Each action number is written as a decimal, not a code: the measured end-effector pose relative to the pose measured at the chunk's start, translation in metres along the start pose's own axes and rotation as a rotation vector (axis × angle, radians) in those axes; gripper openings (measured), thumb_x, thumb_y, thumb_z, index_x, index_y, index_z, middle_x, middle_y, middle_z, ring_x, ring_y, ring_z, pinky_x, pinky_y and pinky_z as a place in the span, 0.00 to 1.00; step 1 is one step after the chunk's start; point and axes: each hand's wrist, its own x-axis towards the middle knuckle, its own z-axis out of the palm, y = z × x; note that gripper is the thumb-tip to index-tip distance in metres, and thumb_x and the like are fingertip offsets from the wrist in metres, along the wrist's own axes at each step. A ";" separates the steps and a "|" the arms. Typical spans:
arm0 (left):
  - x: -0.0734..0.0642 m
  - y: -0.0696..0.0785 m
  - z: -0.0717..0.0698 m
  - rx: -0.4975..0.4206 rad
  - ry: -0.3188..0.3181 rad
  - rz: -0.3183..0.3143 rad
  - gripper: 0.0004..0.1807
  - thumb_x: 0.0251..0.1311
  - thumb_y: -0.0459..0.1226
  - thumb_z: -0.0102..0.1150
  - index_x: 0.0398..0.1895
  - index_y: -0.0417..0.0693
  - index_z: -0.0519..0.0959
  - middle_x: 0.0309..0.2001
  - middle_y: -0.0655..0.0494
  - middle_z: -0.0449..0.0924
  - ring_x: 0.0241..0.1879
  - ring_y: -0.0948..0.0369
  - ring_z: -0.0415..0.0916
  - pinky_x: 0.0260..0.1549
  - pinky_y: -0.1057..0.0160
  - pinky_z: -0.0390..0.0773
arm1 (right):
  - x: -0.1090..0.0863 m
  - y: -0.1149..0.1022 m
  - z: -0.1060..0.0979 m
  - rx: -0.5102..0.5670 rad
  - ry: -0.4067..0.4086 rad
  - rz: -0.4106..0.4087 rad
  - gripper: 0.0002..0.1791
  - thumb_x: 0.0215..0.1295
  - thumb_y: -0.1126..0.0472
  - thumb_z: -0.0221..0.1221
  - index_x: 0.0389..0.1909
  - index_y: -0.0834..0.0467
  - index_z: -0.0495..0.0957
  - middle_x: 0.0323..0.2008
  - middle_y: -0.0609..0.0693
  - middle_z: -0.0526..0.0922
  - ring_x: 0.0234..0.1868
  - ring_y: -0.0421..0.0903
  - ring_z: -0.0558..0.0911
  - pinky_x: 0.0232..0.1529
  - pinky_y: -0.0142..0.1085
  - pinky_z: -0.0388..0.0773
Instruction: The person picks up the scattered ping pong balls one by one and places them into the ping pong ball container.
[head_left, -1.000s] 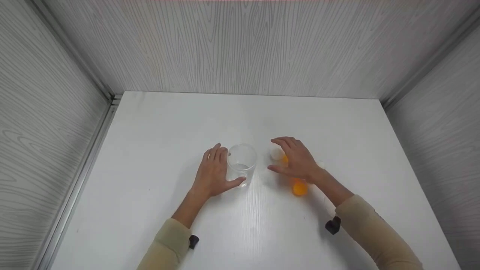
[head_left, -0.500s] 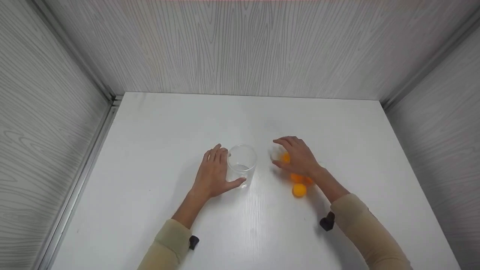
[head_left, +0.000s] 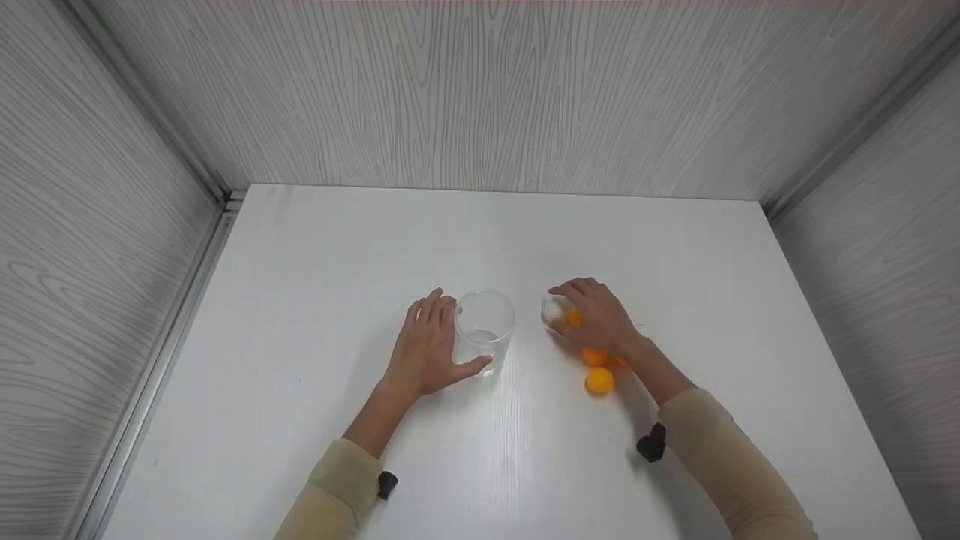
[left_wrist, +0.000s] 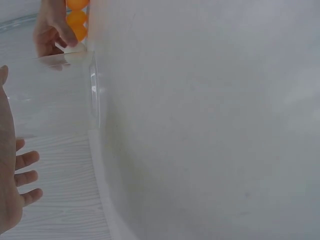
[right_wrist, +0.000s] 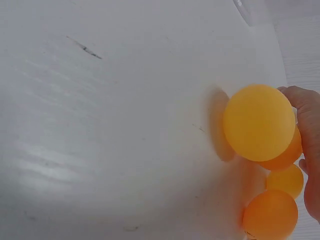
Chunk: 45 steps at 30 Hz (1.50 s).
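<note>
A clear cup point(head_left: 484, 330) stands upright on the white table. My left hand point(head_left: 426, 345) is at its left, fingers extended along that side and thumb reaching across the near side. In the left wrist view, the cup point(left_wrist: 55, 97) lies between thumb and fingers. My right hand point(head_left: 596, 315) is low over a group of balls, its thumb and fingertips curled about a white ball point(head_left: 553, 311). Several orange balls point(head_left: 598, 381) lie beneath and in front of the palm, partly covered by it. In the right wrist view, an orange ball point(right_wrist: 259, 122) is closest to the camera.
The white tabletop point(head_left: 360, 232) carries everything. Grey wood-grain panels stand at the back point(head_left: 480, 97), the left point(head_left: 90, 262) and the right. A metal rail point(head_left: 150, 367) runs along the left edge. Behind my right wrist shows a faint clear curved edge point(head_left: 643, 325).
My right hand has drawn in slightly, thumb and fingers closing about the white ball, and its forearm has shifted a little left. The left hand and the cup have stayed in place.
</note>
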 end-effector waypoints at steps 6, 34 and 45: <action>0.000 0.000 -0.001 0.005 -0.007 0.000 0.50 0.59 0.73 0.56 0.64 0.39 0.70 0.64 0.42 0.76 0.75 0.44 0.68 0.74 0.44 0.70 | -0.001 0.000 -0.001 0.003 -0.006 -0.004 0.27 0.67 0.47 0.68 0.64 0.52 0.80 0.61 0.55 0.83 0.65 0.58 0.77 0.71 0.55 0.73; 0.001 0.000 0.000 -0.007 -0.021 -0.017 0.51 0.58 0.73 0.57 0.65 0.38 0.70 0.65 0.42 0.76 0.75 0.44 0.68 0.74 0.45 0.71 | -0.001 0.001 -0.001 0.025 0.026 -0.036 0.20 0.68 0.50 0.67 0.58 0.52 0.84 0.52 0.51 0.86 0.56 0.53 0.81 0.63 0.50 0.80; 0.001 0.000 0.001 -0.004 -0.023 -0.017 0.52 0.57 0.73 0.57 0.65 0.37 0.69 0.66 0.41 0.76 0.75 0.44 0.68 0.74 0.45 0.71 | -0.004 -0.002 -0.005 0.034 0.030 -0.016 0.21 0.69 0.49 0.66 0.60 0.50 0.83 0.54 0.51 0.85 0.57 0.53 0.79 0.65 0.51 0.79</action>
